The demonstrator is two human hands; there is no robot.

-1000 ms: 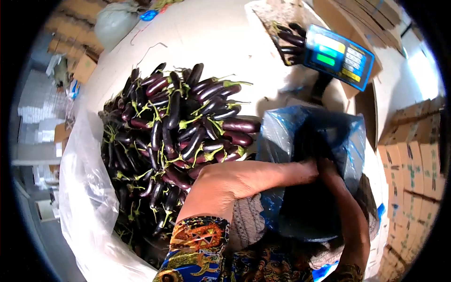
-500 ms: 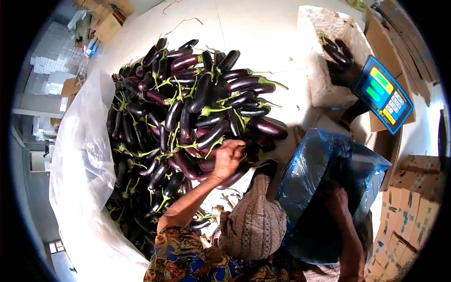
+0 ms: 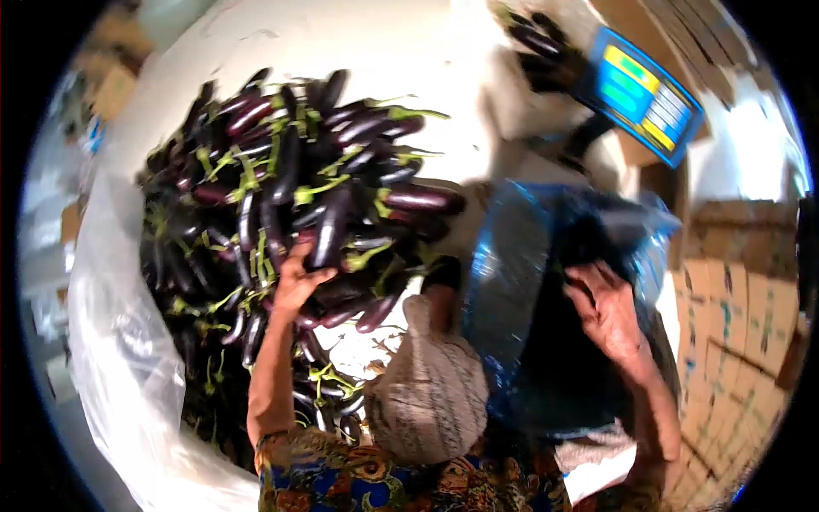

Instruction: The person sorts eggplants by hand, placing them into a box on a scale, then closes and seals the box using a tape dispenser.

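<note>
A large heap of dark purple eggplants [image 3: 281, 162] with green stems lies on the pale floor. My left hand [image 3: 299, 277] is at the heap's near side, with thumb and fingers around the lower end of an eggplant [image 3: 333, 224]. My right hand [image 3: 607, 311] is over the mouth of a blue plastic bag [image 3: 510, 282], fingers loosely bent and apart, with nothing visible in them. The dark inside of the bag hides its contents.
Clear plastic sheeting [image 3: 128, 333] borders the heap on the left. A blue scale display [image 3: 648, 96] stands at the upper right, near a box holding eggplants [image 3: 536, 41]. Cardboard boxes [image 3: 738, 316] are at the right. A patterned cloth-covered knee [image 3: 426, 392] is between heap and bag.
The view has shifted, moving the scene left and up in the frame. My left hand has moved from the heap's right part onto another eggplant. My right hand has risen out of the bag's depth.
</note>
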